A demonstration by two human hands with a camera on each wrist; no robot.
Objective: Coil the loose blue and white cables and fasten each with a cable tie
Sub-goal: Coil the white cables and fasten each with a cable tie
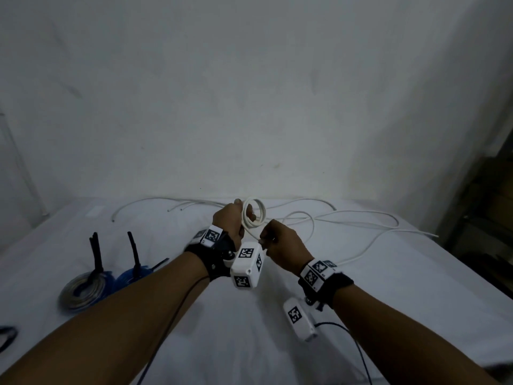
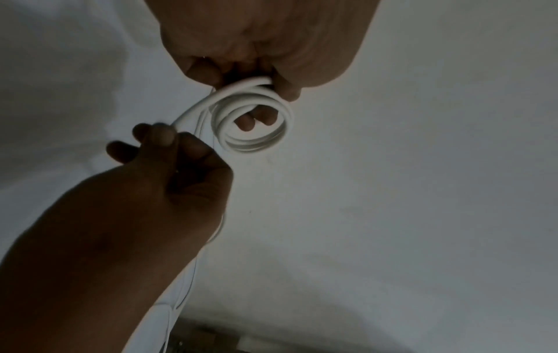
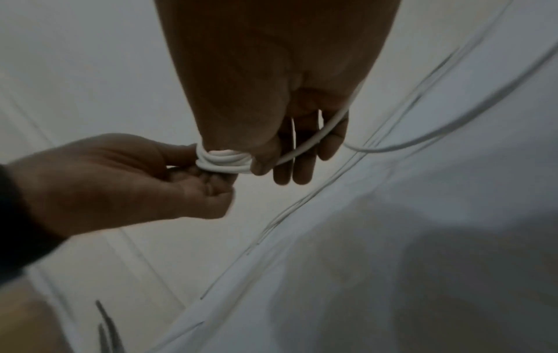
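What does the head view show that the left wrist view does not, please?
Only the head view shows the two tied coils at the left on the white sheet and the loose white cable trailing right. Only the left wrist view shows fingers poking through the small white coil. Both show the left hand holding that coil and the right hand gripping its strand.

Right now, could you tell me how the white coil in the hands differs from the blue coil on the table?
White coil: small, held up by the left hand, no tie, tail running loose through the right hand. Blue coil: bigger, lying flat, a black tie standing from it. Both are round.
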